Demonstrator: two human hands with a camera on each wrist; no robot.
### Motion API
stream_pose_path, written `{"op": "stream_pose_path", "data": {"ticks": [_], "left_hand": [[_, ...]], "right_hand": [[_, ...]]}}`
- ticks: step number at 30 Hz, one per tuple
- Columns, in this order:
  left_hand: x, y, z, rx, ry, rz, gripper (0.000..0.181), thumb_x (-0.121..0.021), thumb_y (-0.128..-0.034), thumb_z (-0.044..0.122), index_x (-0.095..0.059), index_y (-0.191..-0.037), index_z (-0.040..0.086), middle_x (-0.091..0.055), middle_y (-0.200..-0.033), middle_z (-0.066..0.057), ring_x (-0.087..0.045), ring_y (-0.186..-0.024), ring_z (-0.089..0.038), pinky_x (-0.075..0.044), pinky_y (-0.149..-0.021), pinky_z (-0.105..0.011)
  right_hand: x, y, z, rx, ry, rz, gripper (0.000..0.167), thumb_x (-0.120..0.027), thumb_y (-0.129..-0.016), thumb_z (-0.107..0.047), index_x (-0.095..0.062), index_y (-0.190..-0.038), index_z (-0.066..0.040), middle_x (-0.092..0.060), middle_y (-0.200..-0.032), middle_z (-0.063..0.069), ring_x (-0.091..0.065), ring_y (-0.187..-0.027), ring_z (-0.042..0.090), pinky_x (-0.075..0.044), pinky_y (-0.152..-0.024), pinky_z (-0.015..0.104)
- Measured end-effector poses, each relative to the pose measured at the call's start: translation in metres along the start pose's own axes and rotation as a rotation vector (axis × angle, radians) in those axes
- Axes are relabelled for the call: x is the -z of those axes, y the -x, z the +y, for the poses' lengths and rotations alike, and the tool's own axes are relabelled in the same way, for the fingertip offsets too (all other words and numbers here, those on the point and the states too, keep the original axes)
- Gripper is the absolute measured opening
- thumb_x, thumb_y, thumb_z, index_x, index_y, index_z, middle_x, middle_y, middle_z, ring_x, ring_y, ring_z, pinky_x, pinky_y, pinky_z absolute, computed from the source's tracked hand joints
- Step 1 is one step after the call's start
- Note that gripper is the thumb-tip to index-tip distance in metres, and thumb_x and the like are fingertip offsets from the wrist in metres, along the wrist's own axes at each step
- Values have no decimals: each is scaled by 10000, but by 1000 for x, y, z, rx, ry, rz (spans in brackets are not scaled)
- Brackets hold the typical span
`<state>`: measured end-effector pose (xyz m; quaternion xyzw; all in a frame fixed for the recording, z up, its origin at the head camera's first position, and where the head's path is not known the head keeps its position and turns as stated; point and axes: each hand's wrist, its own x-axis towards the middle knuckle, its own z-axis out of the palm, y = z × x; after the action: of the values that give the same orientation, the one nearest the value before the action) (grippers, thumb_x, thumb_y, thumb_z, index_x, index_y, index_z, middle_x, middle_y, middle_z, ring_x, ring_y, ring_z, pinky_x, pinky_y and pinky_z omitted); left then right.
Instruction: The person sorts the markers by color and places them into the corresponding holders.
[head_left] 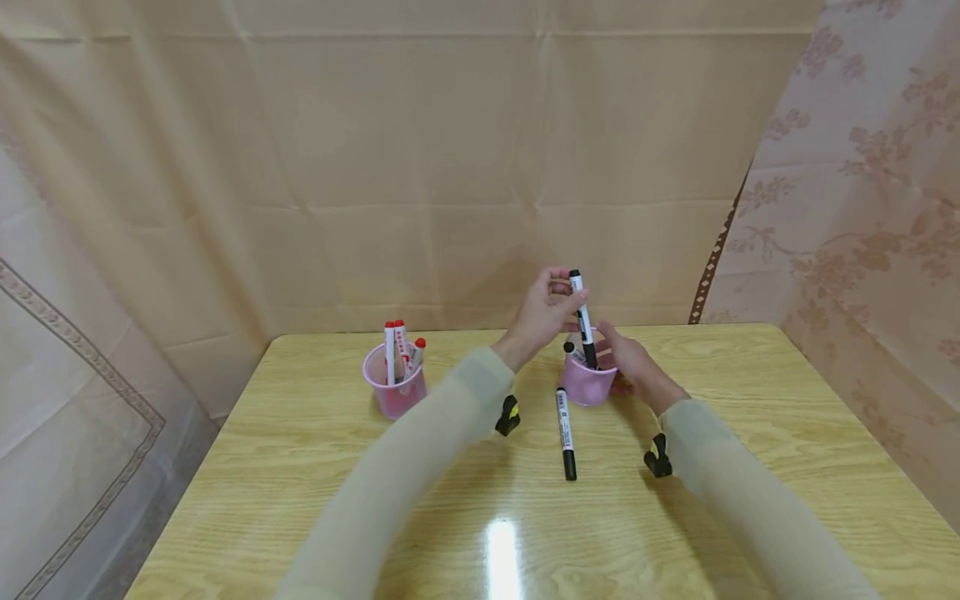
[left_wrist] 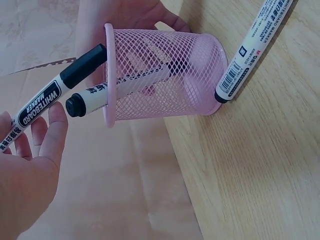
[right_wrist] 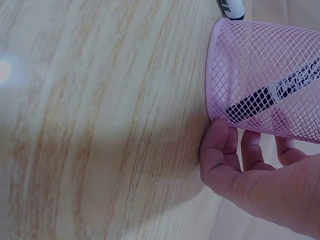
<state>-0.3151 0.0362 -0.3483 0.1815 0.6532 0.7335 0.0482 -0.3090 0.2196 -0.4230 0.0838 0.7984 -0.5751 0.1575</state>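
My left hand point(head_left: 536, 318) pinches a black-and-white whiteboard marker point(head_left: 582, 315) above a pink mesh pen cup point(head_left: 588, 388). In the left wrist view, the black end of this whiteboard marker point(left_wrist: 82, 65) points into the cup's mouth at the rim. Another black-capped marker point(left_wrist: 125, 86) leans inside that cup, cap sticking out. My right hand point(head_left: 636, 367) holds the cup from its right side, fingers point(right_wrist: 220, 145) bent against the mesh near the base in the right wrist view. A third black marker point(head_left: 566, 435) lies on the table just in front of the cup.
A second pink pen cup point(head_left: 397, 402) with several red-capped markers point(head_left: 401, 337) stands on the left of the wooden table point(head_left: 315, 467). Behind the table hangs a beige cloth point(head_left: 405, 167); a patterned curtain point(head_left: 862, 250) hangs at the right.
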Motion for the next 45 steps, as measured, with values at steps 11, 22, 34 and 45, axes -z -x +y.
{"op": "stream_pose_path", "data": {"ticks": [11, 22, 34, 45], "left_hand": [[0, 3, -6, 9, -17, 3, 356, -657, -995, 92, -476, -1299, 54, -552, -1068, -66, -631, -822, -201, -616, -764, -423], [-5, -1, -18, -2, -42, -3, 331, -653, -991, 56, -480, -1272, 61, -558, -1032, -56, -599, -825, -163, -610, -767, -491], [-8, 3, -16, -45, -151, -74, 312, -638, -997, 42, -475, -1262, 23, -561, -1064, -91, -614, -850, -191, -618, -746, -441], [-12, 5, -20, -64, -240, -136, 312, -605, -1020, 60, -480, -1305, 55, -560, -1087, -73, -649, -905, -234, -613, -770, -412]], "right_hand": [[-1, 1, -2, -7, 24, 1, 942, -230, -990, -739, -376, -1492, 45, -407, -1491, 320, -416, -1351, 423, -460, -888, 429], [-2, 0, -1, -28, 18, 8, 942, -247, -982, -746, -358, -1508, 27, -396, -1500, 312, -426, -1339, 419, -473, -883, 425], [0, 1, -3, -36, 24, 6, 985, -241, -952, -793, -382, -1501, 11, -412, -1505, 276, -402, -1371, 386, -457, -930, 437], [-1, 1, -2, -48, 3, 15, 1081, -251, -889, -869, -367, -1497, 18, -422, -1485, 283, -445, -1297, 365, -474, -859, 406]]}}
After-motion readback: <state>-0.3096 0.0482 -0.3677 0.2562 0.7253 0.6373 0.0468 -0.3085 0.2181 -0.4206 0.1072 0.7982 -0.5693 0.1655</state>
